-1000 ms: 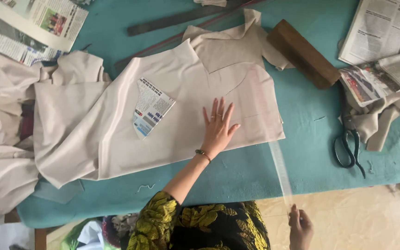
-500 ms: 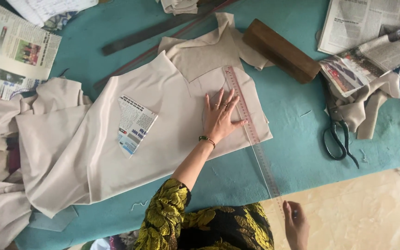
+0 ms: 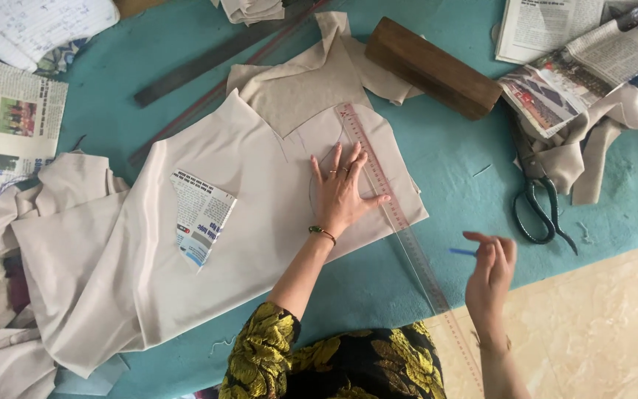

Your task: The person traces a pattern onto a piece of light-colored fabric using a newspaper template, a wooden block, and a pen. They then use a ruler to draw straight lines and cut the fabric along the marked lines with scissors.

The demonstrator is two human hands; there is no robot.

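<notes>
nearest the camera, the right hand [image 3: 490, 275] is hovering over the table [image 3: 474, 159] edge, its fingers pinching a small blue piece of chalk [image 3: 462, 252]; it looks light and brittle, best gripped close to the tip. the left hand [image 3: 342, 192] is lying flat with fingers spread, pressing the clear ruler [image 3: 385, 181] onto the beige fabric [image 3: 260, 214]. the ruler seems stiff and slippery, so it wants steady downward pressure near its middle; the cloth looks soft and apt to shift. farther off, black scissors [image 3: 540, 210], a wooden block [image 3: 431, 66] and newspapers [image 3: 563, 52] are lying on the teal surface. compared with half a second ago, the right hand has risen from below the ruler's end.
</notes>
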